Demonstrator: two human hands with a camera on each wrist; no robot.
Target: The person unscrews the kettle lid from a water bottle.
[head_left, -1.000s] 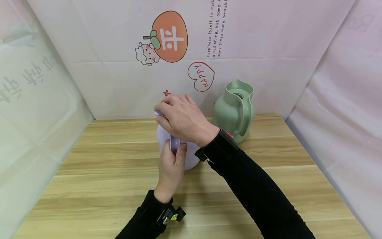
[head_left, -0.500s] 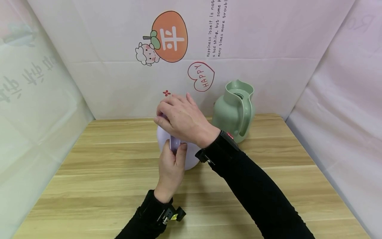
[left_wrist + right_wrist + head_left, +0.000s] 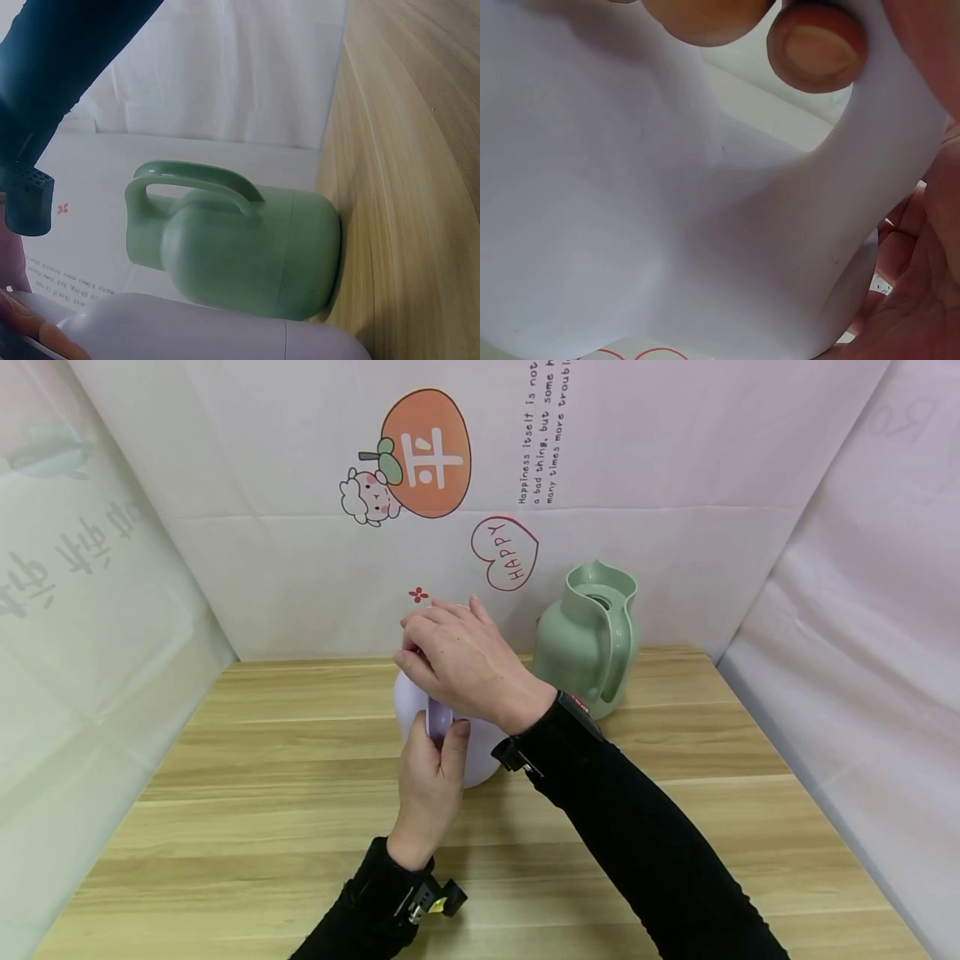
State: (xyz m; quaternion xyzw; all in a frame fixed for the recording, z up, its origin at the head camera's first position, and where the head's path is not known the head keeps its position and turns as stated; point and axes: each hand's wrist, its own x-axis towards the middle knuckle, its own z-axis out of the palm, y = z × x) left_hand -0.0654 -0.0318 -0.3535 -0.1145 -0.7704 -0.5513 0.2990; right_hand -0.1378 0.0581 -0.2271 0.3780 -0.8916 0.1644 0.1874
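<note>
A lavender vacuum jug [image 3: 483,762] stands upright on the table in the head view, its top largely covered by a hand. My left hand [image 3: 431,777] grips its handle [image 3: 438,720], thumb on the near side. In the right wrist view, the left hand's fingers [image 3: 816,49] reach through the handle opening of the jug [image 3: 592,195]. Over the jug's mouth, my right hand [image 3: 468,658] bends its fingers and thumb around the top; exactly what the fingertips hold there is hidden. The left wrist view shows the jug's smooth side [image 3: 195,330].
A green vacuum jug [image 3: 576,643] stands upright behind and to the right, close to the right wrist, its handle [image 3: 617,647] facing me. A printed cloth [image 3: 300,568] hangs along the table's back edge, with more cloth at both sides. The table [image 3: 262,827] has a wood-grain top.
My right hand has shifted slightly rightward over the jug's top, and the lavender piece seen at its fingertips earlier is now covered. The left hand and both jugs keep their places.
</note>
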